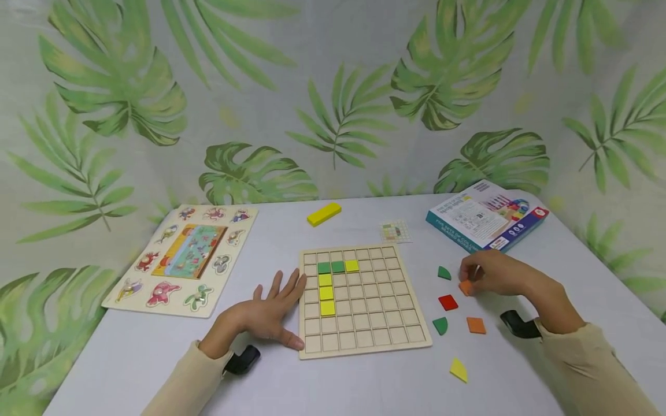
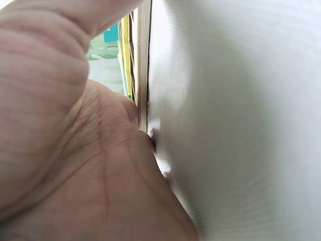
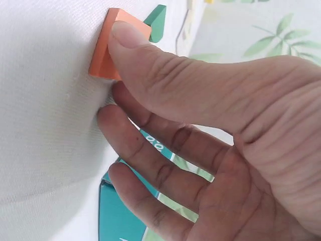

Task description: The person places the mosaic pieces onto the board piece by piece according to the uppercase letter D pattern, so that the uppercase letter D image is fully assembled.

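Observation:
A wooden grid board (image 1: 364,338) lies flat on the table, with several green and yellow square tiles set in its upper left cells. My left hand (image 1: 273,312) rests at the board's left edge with fingers spread, thumb at the lower corner; the left wrist view shows the palm (image 2: 100,165) beside the board's side. To the right of the board, my right hand (image 1: 494,274) pinches an orange square tile (image 3: 103,57) down at the table. The thumb lies over its face, while the index fingertip is partly hidden behind. The other fingers are loosely bent.
Around the right hand lie green quarter-round pieces (image 1: 440,326), a red square (image 1: 447,302), another orange square (image 1: 476,325) and a yellow quarter-round (image 1: 458,370). Behind are a printed box (image 1: 484,216), a pattern card (image 1: 395,231) and a yellow bar (image 1: 324,214). A picture puzzle (image 1: 182,271) lies left.

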Demonstrator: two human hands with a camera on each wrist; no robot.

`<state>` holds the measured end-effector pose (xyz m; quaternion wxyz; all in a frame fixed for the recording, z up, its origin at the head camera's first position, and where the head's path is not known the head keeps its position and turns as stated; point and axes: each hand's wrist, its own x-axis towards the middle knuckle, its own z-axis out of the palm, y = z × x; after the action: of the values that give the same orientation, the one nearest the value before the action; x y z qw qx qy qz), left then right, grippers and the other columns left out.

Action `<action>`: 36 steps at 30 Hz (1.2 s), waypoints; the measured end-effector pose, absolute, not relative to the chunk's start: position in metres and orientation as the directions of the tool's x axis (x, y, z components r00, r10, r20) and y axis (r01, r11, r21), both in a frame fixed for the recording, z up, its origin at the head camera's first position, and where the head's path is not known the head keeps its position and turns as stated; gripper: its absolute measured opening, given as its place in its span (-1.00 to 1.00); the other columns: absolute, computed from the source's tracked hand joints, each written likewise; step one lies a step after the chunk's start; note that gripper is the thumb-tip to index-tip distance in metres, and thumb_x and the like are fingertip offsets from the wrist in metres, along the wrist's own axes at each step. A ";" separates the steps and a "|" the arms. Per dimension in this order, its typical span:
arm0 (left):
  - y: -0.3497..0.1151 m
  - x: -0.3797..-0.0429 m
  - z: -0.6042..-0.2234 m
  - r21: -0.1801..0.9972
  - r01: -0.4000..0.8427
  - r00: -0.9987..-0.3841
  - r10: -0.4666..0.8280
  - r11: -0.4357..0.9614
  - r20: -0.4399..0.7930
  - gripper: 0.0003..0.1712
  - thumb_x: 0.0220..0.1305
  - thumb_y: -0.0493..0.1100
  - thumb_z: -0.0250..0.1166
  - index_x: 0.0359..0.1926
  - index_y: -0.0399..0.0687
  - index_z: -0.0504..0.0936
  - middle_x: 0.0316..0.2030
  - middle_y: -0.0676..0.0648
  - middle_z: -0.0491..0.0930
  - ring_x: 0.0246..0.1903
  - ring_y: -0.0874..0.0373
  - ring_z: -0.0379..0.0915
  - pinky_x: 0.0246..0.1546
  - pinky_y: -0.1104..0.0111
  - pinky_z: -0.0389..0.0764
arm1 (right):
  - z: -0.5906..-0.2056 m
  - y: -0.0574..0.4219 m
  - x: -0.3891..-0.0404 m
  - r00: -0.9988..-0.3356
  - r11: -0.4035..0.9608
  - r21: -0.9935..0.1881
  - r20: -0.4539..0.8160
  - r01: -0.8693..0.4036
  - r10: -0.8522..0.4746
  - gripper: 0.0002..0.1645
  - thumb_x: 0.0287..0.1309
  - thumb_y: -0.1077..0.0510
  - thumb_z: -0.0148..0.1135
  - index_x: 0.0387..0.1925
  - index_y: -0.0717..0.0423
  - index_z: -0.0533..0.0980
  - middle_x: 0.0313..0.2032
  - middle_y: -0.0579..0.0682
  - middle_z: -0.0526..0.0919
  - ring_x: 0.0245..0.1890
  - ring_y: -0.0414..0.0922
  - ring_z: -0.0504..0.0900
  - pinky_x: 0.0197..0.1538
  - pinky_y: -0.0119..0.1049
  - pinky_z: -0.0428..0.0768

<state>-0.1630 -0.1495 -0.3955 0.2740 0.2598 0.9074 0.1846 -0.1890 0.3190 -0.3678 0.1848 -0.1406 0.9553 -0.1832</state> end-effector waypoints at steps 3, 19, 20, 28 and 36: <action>-0.149 -0.164 -0.398 0.479 0.370 -0.714 0.573 0.796 -0.402 0.50 0.03 0.31 0.48 0.60 -0.09 -0.40 0.58 -0.15 -0.59 0.52 -0.26 -0.80 0.34 -0.42 -0.45 | -0.368 0.321 -0.189 -0.894 0.898 -0.392 -0.304 -0.198 -0.329 -0.77 0.02 0.22 0.52 -0.33 0.03 0.58 -0.30 -0.09 0.61 -0.25 -0.11 0.53 -0.13 -0.19 0.64; -0.149 -0.163 -0.395 0.465 0.361 -0.727 0.557 0.808 -0.402 0.51 -0.01 0.30 0.50 0.60 -0.07 -0.37 0.59 -0.14 -0.55 0.53 -0.25 -0.76 0.36 -0.40 -0.43 | -0.341 0.274 -0.166 -0.849 0.831 -0.378 -0.178 -0.408 -0.498 -0.85 0.21 0.19 0.37 -0.32 -0.08 0.53 -0.39 -0.26 0.57 -0.30 -0.26 0.51 -0.19 -0.38 0.58; -0.150 -0.162 -0.395 0.467 0.358 -0.727 0.555 0.809 -0.404 0.51 0.00 0.30 0.50 0.60 -0.07 -0.37 0.59 -0.14 -0.55 0.53 -0.25 -0.76 0.36 -0.40 -0.43 | -0.340 0.268 -0.165 -0.843 0.822 -0.380 -0.167 -0.424 -0.511 -0.85 0.22 0.20 0.36 -0.31 -0.09 0.53 -0.39 -0.27 0.57 -0.30 -0.27 0.51 -0.19 -0.38 0.58; -0.153 -0.159 -0.396 0.478 0.348 -0.724 0.555 0.806 -0.409 0.50 -0.01 0.31 0.50 0.61 -0.05 -0.35 0.59 -0.13 -0.54 0.53 -0.25 -0.76 0.36 -0.41 -0.44 | -0.338 0.226 -0.164 -0.783 0.756 -0.388 -0.125 -0.526 -0.609 -0.88 0.29 0.26 0.29 -0.28 -0.05 0.56 -0.35 -0.28 0.60 -0.28 -0.30 0.53 -0.12 -0.26 0.62; -0.150 -0.164 -0.396 0.466 0.368 -0.728 0.562 0.804 -0.394 0.50 -0.01 0.32 0.50 0.61 -0.05 -0.35 0.60 -0.12 -0.54 0.53 -0.25 -0.74 0.36 -0.41 -0.41 | -0.338 0.174 -0.168 -0.711 0.675 -0.405 -0.082 -0.617 -0.699 -0.89 0.29 0.25 0.29 -0.29 -0.05 0.57 -0.37 -0.28 0.59 -0.35 -0.30 0.50 -0.22 -0.36 0.55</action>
<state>-0.1636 -0.1504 -0.3962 0.2665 0.2550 0.9117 0.1811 -0.1685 0.1743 -0.3383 0.1156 -0.3623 0.9078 -0.1769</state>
